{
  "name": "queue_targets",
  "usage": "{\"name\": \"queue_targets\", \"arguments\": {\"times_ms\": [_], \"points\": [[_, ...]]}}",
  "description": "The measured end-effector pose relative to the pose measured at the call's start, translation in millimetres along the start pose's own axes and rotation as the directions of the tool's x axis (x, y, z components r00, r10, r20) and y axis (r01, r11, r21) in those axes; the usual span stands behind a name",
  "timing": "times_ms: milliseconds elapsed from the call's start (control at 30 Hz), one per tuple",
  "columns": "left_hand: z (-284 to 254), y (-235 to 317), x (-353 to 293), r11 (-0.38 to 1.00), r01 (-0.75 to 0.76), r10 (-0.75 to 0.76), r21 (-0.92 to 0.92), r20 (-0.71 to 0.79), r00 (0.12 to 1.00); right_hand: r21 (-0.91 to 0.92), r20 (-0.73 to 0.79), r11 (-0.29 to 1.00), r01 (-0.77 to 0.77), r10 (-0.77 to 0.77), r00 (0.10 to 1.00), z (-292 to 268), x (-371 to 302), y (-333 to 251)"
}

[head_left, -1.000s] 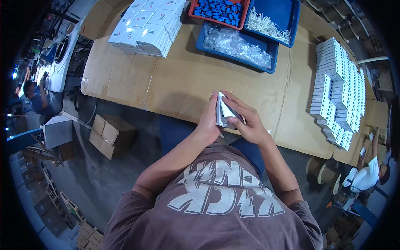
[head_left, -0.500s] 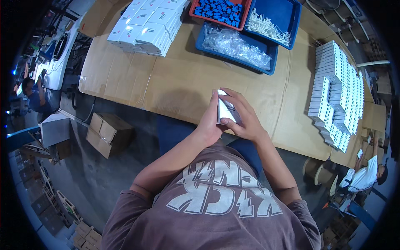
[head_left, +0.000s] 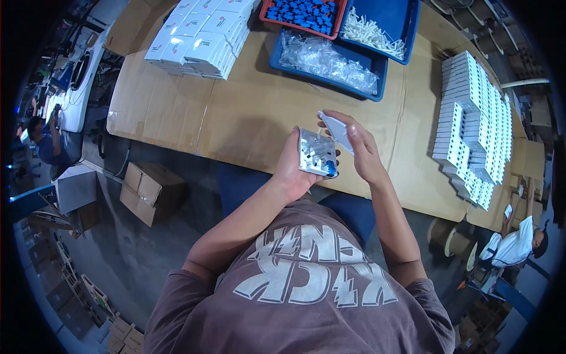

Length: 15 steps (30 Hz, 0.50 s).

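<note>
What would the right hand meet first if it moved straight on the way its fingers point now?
Probably the blue tray of clear bags, beyond bare cardboard; the right hand points up-left holding a white cover. Depth is unclear.

White flat boxes [head_left: 203, 35] stacked at table's far left, more white boxes [head_left: 471, 118] rowed right, brown cartons [head_left: 150, 192] perhaps on floor

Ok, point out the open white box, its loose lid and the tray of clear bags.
open white box [head_left: 317, 153], head view, on its inner face.
loose lid [head_left: 337, 130], head view, on its flat middle.
tray of clear bags [head_left: 277, 57], head view, on its blue left rim.
</note>
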<state>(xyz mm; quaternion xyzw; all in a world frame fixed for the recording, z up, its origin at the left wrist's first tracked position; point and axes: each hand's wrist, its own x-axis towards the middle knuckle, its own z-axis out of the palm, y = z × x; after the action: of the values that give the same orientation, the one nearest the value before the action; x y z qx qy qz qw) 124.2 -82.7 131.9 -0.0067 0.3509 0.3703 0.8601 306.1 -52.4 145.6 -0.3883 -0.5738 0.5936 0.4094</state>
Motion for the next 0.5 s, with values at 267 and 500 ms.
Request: {"name": "queue_targets", "arguments": {"times_ms": [267,500], "points": [[-11.6,-1.7,5.5,1.0,0.001,-0.001,-0.028,0.024,1.0,-0.267,0.063,0.961,0.069,-0.054,0.997,3.7,0.2,1.1],[-12.5,-3.3,5.6,0.997,-0.007,0.013,-0.07,0.077,0.997,-0.297,0.093,0.954,0.044,-0.018,0.996,3.5,-1.4,11.0]]}}
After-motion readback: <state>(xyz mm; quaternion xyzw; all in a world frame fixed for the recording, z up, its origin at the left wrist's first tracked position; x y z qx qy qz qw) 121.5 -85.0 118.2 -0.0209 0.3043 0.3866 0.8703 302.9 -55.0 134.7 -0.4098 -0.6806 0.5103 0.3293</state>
